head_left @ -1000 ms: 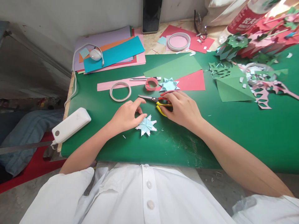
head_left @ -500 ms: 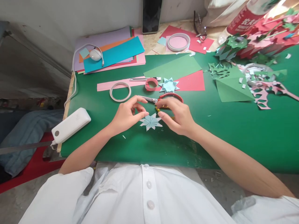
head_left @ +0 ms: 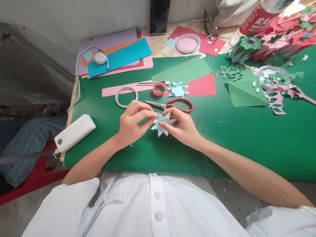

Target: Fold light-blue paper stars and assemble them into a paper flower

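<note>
A pale blue folded paper star (head_left: 162, 124) is held just above the green mat (head_left: 247, 138) between both hands. My left hand (head_left: 132, 123) pinches its left side with thumb and fingers. My right hand (head_left: 184, 126) grips its right side, fingers curled under it. Red-handled scissors (head_left: 172, 104) lie flat on the mat just behind the hands, blades pointing left. A second blue paper star (head_left: 177, 89) rests further back on a red sheet.
A tape ring (head_left: 126, 96) and a pink paper loop (head_left: 159, 88) lie behind the left hand. A white power bank (head_left: 74, 132) sits at the mat's left edge. Stacked coloured sheets (head_left: 118, 56), a phone (head_left: 159, 16) and cut paper scraps (head_left: 271, 85) fill the back and right.
My right hand let go of the scissors, which now lie on the mat. Both hands closed on the blue star and lifted it off the mat.
</note>
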Motion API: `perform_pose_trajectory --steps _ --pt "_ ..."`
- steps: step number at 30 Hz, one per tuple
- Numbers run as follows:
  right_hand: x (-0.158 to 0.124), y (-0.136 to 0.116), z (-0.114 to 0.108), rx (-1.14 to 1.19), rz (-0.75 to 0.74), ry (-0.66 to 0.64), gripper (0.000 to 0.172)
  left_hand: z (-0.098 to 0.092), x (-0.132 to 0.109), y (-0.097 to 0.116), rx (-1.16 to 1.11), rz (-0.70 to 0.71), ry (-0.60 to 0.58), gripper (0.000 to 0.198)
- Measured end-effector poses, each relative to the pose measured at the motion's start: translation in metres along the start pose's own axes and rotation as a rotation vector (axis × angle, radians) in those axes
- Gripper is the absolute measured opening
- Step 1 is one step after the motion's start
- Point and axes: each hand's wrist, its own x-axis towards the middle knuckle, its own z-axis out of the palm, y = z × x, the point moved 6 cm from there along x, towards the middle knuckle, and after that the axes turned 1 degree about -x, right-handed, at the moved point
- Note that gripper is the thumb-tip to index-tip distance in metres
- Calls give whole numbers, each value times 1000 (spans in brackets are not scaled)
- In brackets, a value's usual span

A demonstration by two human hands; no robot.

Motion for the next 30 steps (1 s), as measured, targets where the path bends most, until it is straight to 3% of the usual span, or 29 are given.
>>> perform_pose_trajectory --steps 3,8,11,30 --pt "-2 2 4 51 37 -19 33 3 -2 2 -113 -11 -17 9" --pt "-4 4 9 124 81 -44 36 15 -10 -14 -234 -301 -89 4" --pt "-4 7 10 154 97 -49 40 21 -14 -22 -237 -402 -137 4" --pt "-3 8 10 136 111 -56 39 24 -15 -26 -176 -409 -168 5"
